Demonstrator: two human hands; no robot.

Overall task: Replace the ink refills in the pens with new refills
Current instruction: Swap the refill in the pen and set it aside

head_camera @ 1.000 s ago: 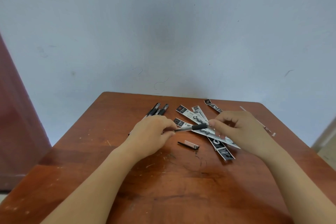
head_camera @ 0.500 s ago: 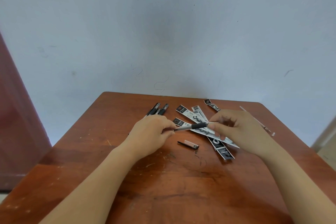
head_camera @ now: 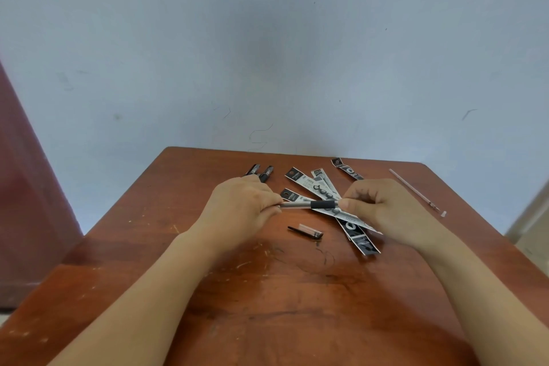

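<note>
I hold a pen (head_camera: 309, 204) level above the wooden table (head_camera: 208, 291). My left hand (head_camera: 242, 211) grips its clear barrel end. My right hand (head_camera: 383, 205) pinches the tip end beside the black rubber grip. A pen cap (head_camera: 306, 231) lies on the table just below the pen. Several black-and-white refill packets (head_camera: 315, 187) fan out under and behind my hands. Two more pens (head_camera: 261, 172) lie behind my left hand, mostly hidden by it. A thin loose refill (head_camera: 413, 189) lies at the far right of the table.
One more packet (head_camera: 346, 169) lies near the table's back edge. A tiny white cap (head_camera: 443, 213) sits at the loose refill's near end. A pale blue wall stands right behind the table. A dark red panel (head_camera: 26, 202) rises at the left.
The pen has tilted to nearly level, and my right hand's fingers have closed in on its tip end. My left hand has hardly moved.
</note>
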